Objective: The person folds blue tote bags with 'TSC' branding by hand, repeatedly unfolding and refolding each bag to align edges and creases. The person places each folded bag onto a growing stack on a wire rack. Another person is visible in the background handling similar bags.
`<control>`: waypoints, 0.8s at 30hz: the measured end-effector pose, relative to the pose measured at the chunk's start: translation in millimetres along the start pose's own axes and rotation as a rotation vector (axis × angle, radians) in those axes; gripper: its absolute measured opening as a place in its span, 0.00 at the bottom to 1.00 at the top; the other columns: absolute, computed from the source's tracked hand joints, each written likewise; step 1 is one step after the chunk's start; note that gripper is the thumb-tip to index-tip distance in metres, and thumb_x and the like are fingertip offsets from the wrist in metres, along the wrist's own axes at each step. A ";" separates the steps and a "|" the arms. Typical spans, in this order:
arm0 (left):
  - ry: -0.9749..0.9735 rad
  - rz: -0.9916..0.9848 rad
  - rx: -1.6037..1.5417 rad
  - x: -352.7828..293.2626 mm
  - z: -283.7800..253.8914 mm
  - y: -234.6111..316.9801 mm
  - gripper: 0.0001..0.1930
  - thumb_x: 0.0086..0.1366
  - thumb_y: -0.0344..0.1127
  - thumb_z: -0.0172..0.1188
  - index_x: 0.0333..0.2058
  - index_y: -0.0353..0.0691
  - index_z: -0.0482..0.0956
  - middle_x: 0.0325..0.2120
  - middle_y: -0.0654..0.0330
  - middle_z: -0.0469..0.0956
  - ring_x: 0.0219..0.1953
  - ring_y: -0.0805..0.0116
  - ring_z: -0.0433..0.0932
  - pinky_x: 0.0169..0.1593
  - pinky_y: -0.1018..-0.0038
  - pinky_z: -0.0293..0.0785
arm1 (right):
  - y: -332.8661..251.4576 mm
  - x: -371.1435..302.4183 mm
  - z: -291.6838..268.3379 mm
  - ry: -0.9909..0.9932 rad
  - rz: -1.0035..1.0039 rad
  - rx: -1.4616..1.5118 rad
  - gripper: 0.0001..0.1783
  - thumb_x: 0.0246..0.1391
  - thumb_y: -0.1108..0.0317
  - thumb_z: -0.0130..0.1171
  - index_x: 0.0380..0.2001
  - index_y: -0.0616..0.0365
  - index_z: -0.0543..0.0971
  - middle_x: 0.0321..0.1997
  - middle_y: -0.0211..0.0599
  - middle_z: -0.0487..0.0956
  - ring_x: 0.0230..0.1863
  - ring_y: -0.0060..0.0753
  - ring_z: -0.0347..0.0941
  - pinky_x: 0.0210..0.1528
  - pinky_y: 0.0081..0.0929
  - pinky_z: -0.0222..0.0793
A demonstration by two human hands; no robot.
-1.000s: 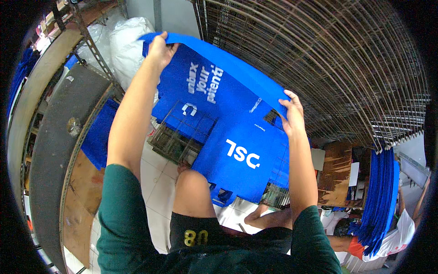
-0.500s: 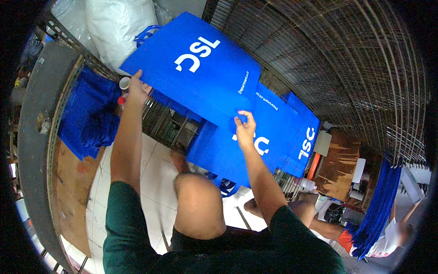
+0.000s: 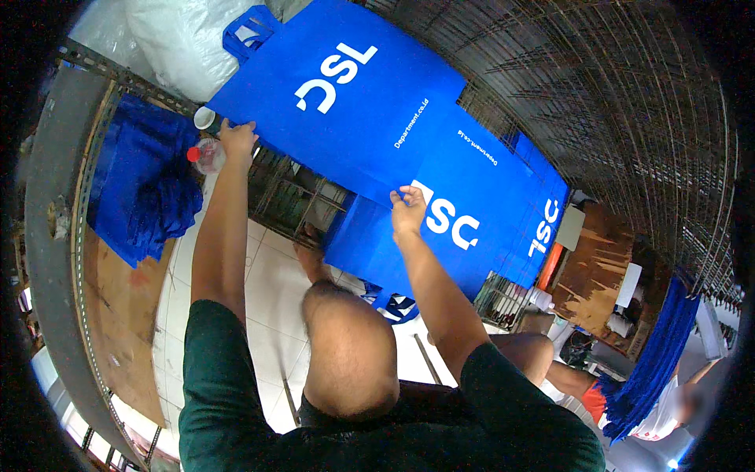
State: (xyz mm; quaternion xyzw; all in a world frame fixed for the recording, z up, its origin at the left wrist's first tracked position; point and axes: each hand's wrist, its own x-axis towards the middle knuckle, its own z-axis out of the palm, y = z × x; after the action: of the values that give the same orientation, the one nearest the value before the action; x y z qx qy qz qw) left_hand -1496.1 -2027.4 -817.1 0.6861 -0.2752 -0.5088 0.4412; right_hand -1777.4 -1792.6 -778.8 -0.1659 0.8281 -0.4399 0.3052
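Note:
A flat blue tote bag (image 3: 346,102) with white lettering lies spread ahead of me, its handle loop (image 3: 250,33) at the far left. My left hand (image 3: 238,141) is closed on its near left edge. At the near right corner of the same bag, my right hand (image 3: 408,211) has curled fingers and thumb on the fabric. Under and beyond that corner lies a second blue bag (image 3: 472,181) with white print, overlapped by the first. Another printed blue bag (image 3: 543,224) is at its right. What the fingertips pinch is partly hidden.
A metal wire rack (image 3: 613,102) rises at the right. Folded blue bags (image 3: 145,181) lie at the left near a red-capped bottle (image 3: 208,155) and a white cup (image 3: 204,118). White sacks (image 3: 181,47) stand behind. At the lower right, another person (image 3: 661,409) is beside hanging blue fabric (image 3: 657,354).
The first bag has settled flatter and shifted away, uncovering more of the second bag's lettering. My right hand has moved left, its fingers closing at the bag's corner. My left hand stays on the edge.

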 end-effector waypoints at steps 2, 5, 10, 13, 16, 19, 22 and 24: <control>0.020 0.003 -0.017 -1.8 0.9 -1.7 0.40 0.50 0.20 0.59 0.60 0.36 0.49 0.42 0.51 0.70 0.37 0.64 0.74 0.33 0.73 0.76 | 7.4 -3.3 3.5 0.040 0.055 0.031 0.13 0.44 0.77 0.61 0.32 0.56 0.69 0.30 0.36 0.70 0.29 0.26 0.67 0.26 0.25 0.70; 0.036 -0.001 -0.049 -2.6 -4.0 -9.2 0.39 0.51 0.19 0.59 0.60 0.37 0.50 0.42 0.50 0.69 0.37 0.63 0.74 0.35 0.72 0.77 | -7.3 -14.9 3.4 0.051 0.228 0.201 0.12 0.45 0.78 0.60 0.32 0.58 0.68 0.29 0.37 0.71 0.26 0.25 0.68 0.26 0.25 0.74; 0.011 0.003 -0.134 0.8 -9.0 -20.8 0.37 0.51 0.18 0.58 0.59 0.37 0.51 0.42 0.49 0.69 0.38 0.62 0.74 0.36 0.71 0.77 | 21.0 -5.3 2.4 0.055 0.131 0.184 0.10 0.46 0.81 0.57 0.31 0.61 0.68 0.27 0.38 0.71 0.25 0.26 0.70 0.28 0.25 0.77; 0.038 0.046 -0.061 -3.1 -7.3 -20.6 0.36 0.51 0.18 0.58 0.58 0.37 0.52 0.41 0.50 0.69 0.37 0.61 0.74 0.35 0.71 0.77 | 30.0 -0.5 3.0 0.052 0.110 0.210 0.09 0.46 0.82 0.57 0.29 0.61 0.68 0.27 0.38 0.72 0.25 0.26 0.71 0.28 0.25 0.77; 0.057 0.068 -0.004 -11.3 -2.9 -16.9 0.36 0.51 0.18 0.58 0.58 0.37 0.54 0.40 0.52 0.68 0.36 0.62 0.74 0.35 0.72 0.77 | 33.4 1.3 2.8 0.064 0.077 0.178 0.09 0.46 0.82 0.57 0.28 0.62 0.69 0.27 0.38 0.73 0.25 0.26 0.71 0.27 0.25 0.77; 0.073 0.062 -0.037 -14.7 -2.9 -16.7 0.35 0.51 0.18 0.58 0.57 0.38 0.55 0.38 0.53 0.68 0.35 0.63 0.74 0.34 0.72 0.77 | 25.9 -3.0 1.8 0.069 0.084 0.124 0.08 0.46 0.82 0.58 0.28 0.62 0.69 0.27 0.38 0.73 0.25 0.25 0.71 0.26 0.24 0.77; 0.085 0.078 -0.012 -14.6 -5.3 -22.0 0.35 0.50 0.17 0.57 0.57 0.39 0.56 0.37 0.53 0.69 0.34 0.63 0.74 0.34 0.72 0.77 | 25.6 -4.0 2.8 0.084 0.046 0.129 0.08 0.45 0.82 0.59 0.28 0.63 0.69 0.26 0.38 0.73 0.25 0.25 0.72 0.26 0.24 0.77; 0.051 0.112 -0.063 -14.5 -8.6 -26.1 0.35 0.50 0.16 0.56 0.57 0.39 0.55 0.36 0.53 0.69 0.34 0.64 0.74 0.34 0.72 0.77 | 30.1 -2.1 3.1 0.090 0.023 0.119 0.08 0.45 0.82 0.59 0.27 0.63 0.69 0.25 0.38 0.73 0.24 0.25 0.72 0.25 0.24 0.77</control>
State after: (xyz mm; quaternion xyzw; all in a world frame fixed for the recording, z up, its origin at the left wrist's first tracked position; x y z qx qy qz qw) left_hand -1494.7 -2000.6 -832.9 0.6680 -0.2856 -0.4741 0.4974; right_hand -1774.0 -1776.6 -804.4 -0.1180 0.8152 -0.4918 0.2822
